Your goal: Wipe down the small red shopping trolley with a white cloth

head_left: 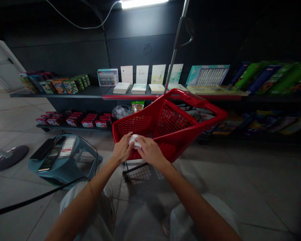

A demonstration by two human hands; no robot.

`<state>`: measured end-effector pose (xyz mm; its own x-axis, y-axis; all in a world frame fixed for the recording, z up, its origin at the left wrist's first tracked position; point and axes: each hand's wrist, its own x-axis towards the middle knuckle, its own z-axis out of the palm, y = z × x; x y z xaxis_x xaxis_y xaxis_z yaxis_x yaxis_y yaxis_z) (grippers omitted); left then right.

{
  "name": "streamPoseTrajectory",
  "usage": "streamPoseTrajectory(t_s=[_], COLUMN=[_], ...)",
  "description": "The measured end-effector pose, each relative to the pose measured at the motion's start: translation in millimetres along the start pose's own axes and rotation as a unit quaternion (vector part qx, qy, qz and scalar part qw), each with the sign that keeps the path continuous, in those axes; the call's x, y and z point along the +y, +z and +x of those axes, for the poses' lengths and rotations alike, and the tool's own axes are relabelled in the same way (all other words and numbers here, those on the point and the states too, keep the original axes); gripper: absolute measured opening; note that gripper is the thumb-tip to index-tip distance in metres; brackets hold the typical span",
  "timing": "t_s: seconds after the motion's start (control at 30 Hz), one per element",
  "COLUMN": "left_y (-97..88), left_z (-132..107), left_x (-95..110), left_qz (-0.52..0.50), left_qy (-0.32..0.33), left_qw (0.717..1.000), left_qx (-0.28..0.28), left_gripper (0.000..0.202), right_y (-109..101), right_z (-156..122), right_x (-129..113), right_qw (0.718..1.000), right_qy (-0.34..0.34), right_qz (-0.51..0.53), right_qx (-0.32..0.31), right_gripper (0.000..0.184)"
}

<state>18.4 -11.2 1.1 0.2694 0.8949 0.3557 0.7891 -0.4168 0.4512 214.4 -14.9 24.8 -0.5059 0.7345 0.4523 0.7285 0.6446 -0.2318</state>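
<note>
A red plastic shopping cart (185,142) stands in front of me, its basket walls perforated and its handle towards the right. At the basket's near left rim, my left hand (122,147) and my right hand (149,150) come together. Both are closed on a crumpled white wad (135,141), a cloth or tissue; I cannot tell which. The left hand grips its left side, and the right hand's fingers press on it from the right. The wad hides part of the rim, so whether it touches the cart is unclear.
Behind the cart, a shelf (90,92) carries small boxes, booklets, marker sets and bagged snacks. Red packs (90,121) fill the lower shelf. To the left is a blue-green stool (57,164) with a phone and dark devices; a black cable (40,196) runs past it.
</note>
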Motion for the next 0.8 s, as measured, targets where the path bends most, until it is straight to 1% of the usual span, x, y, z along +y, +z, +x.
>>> streamPoseTrajectory(t_s=[0.07, 0.13, 0.27, 0.37, 0.43, 0.5, 0.63, 0.8], left_y=[0.1, -0.3, -1.9, -3.1, -3.8, -4.2, -2.8, 1.1], left_z=[0, 0, 0, -2, -3, -3, -4, -4], left_x=[-1, -3, -5, -3, -1, 0, -2, -7], left_qz=[-0.020, -0.020, 0.003, 0.016, 0.020, 0.023, 0.023, 0.019], left_qy=[0.016, 0.033, 0.039, 0.042, 0.044, 0.044, 0.052, 0.053], left_qw=[1.000, 0.999, 0.998, 0.998, 0.998, 0.998, 0.997, 0.998], left_qx=[0.008, -0.009, -0.046, -0.049, -0.042, -0.038, -0.045, -0.034], left_gripper=[0.052, 0.050, 0.046, 0.048, 0.055, 0.058, 0.050, 0.046], right_y=[11, 14, 4, -4, -6, -4, 1, 2], right_z=[4, 5, 3, 2, 2, 1, -3, -8], right_x=[-15, -18, -5, 4, 7, 7, 8, 9], right_qw=[0.999, 0.999, 0.999, 0.999, 0.998, 0.998, 0.999, 1.000], right_qy=[-0.016, -0.005, -0.016, -0.007, 0.001, 0.002, -0.008, -0.011], right_qz=[0.029, 0.048, 0.038, -0.002, -0.021, -0.026, -0.009, 0.013], right_qx=[-0.002, -0.010, -0.034, -0.054, -0.061, -0.056, -0.034, -0.018], right_gripper=[0.038, 0.043, 0.046, 0.041, 0.040, 0.042, 0.048, 0.047])
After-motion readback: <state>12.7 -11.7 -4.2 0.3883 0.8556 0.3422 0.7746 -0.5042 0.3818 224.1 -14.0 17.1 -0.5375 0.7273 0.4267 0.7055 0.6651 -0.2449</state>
